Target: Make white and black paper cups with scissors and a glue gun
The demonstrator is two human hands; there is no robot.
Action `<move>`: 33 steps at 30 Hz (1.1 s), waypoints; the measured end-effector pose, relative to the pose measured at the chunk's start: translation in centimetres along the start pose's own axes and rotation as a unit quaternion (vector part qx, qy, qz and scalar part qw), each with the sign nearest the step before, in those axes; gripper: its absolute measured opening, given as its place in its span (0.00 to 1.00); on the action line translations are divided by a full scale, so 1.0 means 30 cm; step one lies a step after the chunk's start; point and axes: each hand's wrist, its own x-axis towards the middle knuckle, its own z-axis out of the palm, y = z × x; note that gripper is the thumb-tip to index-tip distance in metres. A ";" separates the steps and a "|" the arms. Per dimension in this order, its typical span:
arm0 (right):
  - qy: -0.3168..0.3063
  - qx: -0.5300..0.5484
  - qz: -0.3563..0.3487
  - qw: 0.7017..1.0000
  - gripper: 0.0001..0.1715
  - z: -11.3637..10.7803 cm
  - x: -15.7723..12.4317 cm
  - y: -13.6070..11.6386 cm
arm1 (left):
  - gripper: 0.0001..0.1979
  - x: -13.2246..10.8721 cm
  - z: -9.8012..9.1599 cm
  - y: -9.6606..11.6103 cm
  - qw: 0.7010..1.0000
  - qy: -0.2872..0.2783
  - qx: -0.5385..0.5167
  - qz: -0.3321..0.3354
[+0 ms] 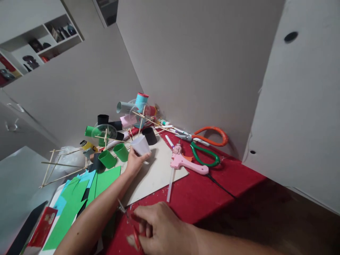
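My left hand [135,161] reaches forward and grips a small white paper cup [140,145] held just above a beige cardboard sheet [156,173]. My right hand [162,228] is near the bottom edge, fingers closed around red-handled scissors [135,235] whose blades point up-left. Green paper cups [107,158] and a black cup [150,135] stand close to the white one. Behind them sits a model of thin wooden skewers [66,165] carrying several paper tubes and clear discs.
A pink glue gun [186,162] with a glue stick lies on the red table [207,191], beside orange scissors [212,136] and green scissors [204,156]. Green, blue and black paper sheets [74,202] pile at the left. White cabinet walls close the back and right.
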 end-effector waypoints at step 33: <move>-0.039 -0.091 -0.029 0.995 0.17 0.001 -0.009 0.004 | 0.39 -0.002 -0.095 0.034 0.992 -0.090 0.035 -0.081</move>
